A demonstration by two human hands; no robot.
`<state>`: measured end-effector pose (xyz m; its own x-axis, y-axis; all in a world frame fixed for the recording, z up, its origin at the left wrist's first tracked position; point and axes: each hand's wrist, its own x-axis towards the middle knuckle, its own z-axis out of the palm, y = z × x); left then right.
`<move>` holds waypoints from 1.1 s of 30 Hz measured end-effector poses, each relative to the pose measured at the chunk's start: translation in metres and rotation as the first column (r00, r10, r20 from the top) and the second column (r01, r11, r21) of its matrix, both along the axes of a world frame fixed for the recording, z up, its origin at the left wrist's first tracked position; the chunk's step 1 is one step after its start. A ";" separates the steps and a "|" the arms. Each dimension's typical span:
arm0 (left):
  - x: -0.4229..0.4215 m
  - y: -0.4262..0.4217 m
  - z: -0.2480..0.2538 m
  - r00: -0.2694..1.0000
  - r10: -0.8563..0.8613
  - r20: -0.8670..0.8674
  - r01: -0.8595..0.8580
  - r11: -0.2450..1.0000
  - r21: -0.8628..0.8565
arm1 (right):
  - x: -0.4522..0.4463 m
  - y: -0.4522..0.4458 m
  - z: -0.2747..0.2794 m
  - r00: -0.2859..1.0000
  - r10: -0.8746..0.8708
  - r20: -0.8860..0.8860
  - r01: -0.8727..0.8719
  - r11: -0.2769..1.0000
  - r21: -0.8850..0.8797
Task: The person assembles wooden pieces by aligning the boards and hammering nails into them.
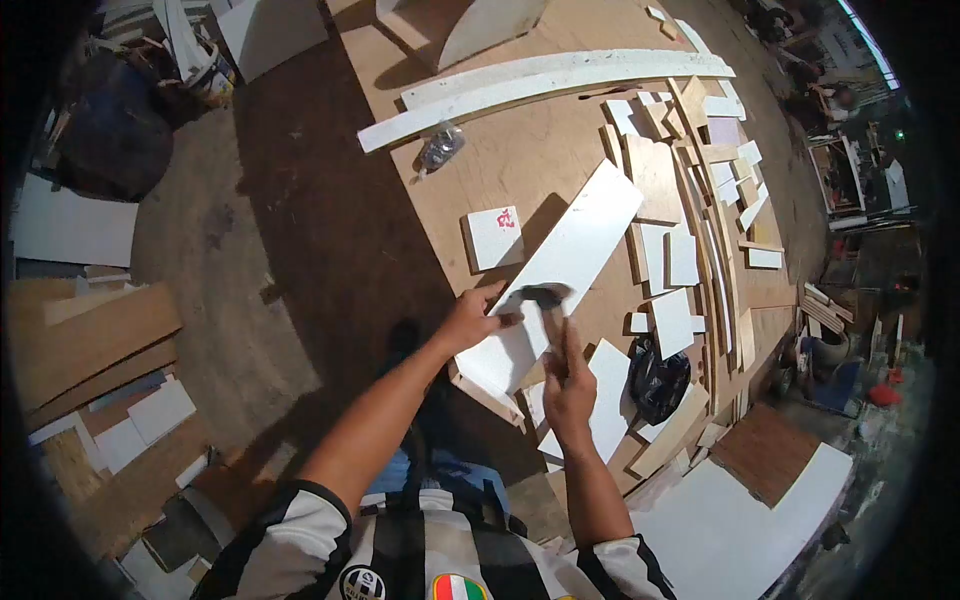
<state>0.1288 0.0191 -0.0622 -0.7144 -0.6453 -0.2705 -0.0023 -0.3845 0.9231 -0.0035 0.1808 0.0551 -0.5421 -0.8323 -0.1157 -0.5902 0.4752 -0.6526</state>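
White panel [590, 222] lies slantwise on the wooden table [448, 195], its near end toward the person's body and its far end pointing up and to the right, with a narrow wooden strip [487, 401] along the near end. The left hand [470, 320] is at the panel's left edge, nearer its close end; forefinger and thumb are parted and reach onto the white face, but whether they pinch anything small between them cannot be told. The right hand [570, 393] has its fingers closed around the handle of a hammer [546, 295], over the panel's right edge. The hammer's head, slightly blurred, is above the white face just beside the left fingertips; whether it touches the surface is unclear. Left of the panel sits a square white block [495, 240] with a red mark, and beyond it a clear plastic bag [441, 148] lies near long white strips [540, 92]. To the right, a black plastic bag [659, 380] rests among white and bare-wood offcuts [652, 180].
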 end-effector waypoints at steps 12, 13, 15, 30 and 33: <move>0.005 -0.024 0.024 0.970 -0.243 -0.010 0.242 0.961 0.135 | -0.073 0.000 -0.128 0.359 -0.546 0.757 0.737 0.663 0.129; 0.004 -0.026 0.023 0.964 -0.267 -0.013 0.266 0.950 0.165 | -0.073 -0.002 -0.132 0.348 -0.549 0.760 0.746 0.653 0.130; 0.002 -0.027 0.023 0.962 -0.274 -0.002 0.271 0.949 0.163 | -0.071 -0.004 -0.141 0.364 -0.558 0.745 0.770 0.631 0.097; -0.005 -0.027 0.022 0.973 -0.230 -0.007 0.229 0.963 0.143 | -0.020 -0.029 -0.068 0.636 -0.378 0.672 0.485 0.874 0.032; -0.002 -0.016 0.029 0.969 -0.242 0.055 0.236 0.966 0.105 | -0.014 -0.034 -0.067 0.536 -0.427 0.728 0.543 0.835 0.089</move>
<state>0.1268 0.0029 -0.0332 -0.8228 -0.4263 -0.3758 -0.1654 -0.4531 0.8760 -0.0175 0.1464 -0.0121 -0.6681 -0.5037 -0.5477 0.3635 0.4213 -0.8309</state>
